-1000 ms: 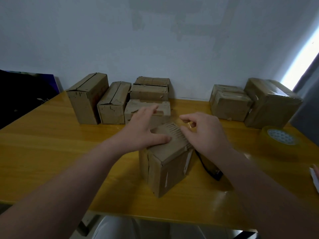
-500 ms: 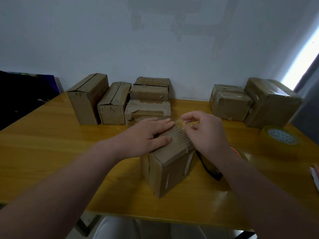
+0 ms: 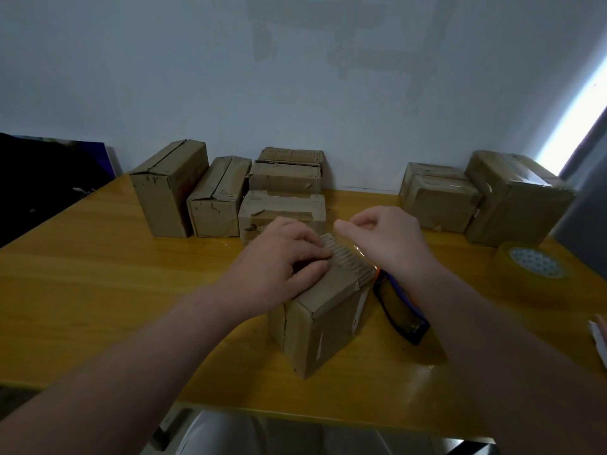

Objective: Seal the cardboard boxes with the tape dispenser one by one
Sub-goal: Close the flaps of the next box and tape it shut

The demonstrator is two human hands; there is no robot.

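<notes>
Box [image 3: 328, 310] beneath left fingers [image 3: 312, 254]; right fingers [image 3: 358, 223] above.

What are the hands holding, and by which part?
The right hand seems to pinch a clear tape strip by its end; the left hand presses the cardboard box on top.

Bare hands [image 3: 279, 261], forearms [image 3: 131, 349] (pale garment [image 3: 213, 435] below).

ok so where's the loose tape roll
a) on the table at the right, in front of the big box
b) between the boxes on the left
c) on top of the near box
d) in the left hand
a: the tape roll lies flat on the table at the right, in front of the big box; the left hand rests on the near box and holds no roll.
</notes>
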